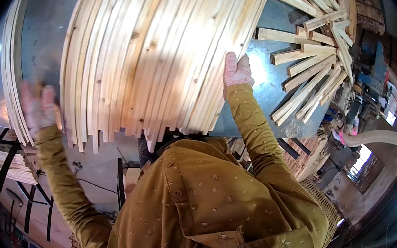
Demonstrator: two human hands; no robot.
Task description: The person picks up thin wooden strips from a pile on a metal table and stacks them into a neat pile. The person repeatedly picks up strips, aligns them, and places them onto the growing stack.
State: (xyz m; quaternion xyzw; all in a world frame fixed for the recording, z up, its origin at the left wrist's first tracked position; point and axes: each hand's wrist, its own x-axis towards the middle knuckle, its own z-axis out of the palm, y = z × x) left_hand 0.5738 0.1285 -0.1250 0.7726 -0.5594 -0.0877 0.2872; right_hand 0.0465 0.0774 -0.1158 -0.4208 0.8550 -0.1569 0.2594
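Note:
A broad row of pale wooden strips (151,56) lies side by side on the grey metal table in front of me. My right hand (237,70), in a pinkish-white glove, is at the row's right edge, thumb over the outermost strips and fingers folded along their outer side. My left hand (40,107), gloved alike and blurred by motion, is in the gap left of the row, thumb and fingers apart. It holds nothing that I can see. Close beside it, a narrow bundle of long strips (13,76) stretches along the table's left side.
Many shorter wooden pieces (308,57) are fanned out in a loose pile on the right of the grey table (229,115). Beyond them a pale curved hose (386,139) hangs near a person in pink (339,136). Stacked strips (15,167) sit on a dark frame at lower left.

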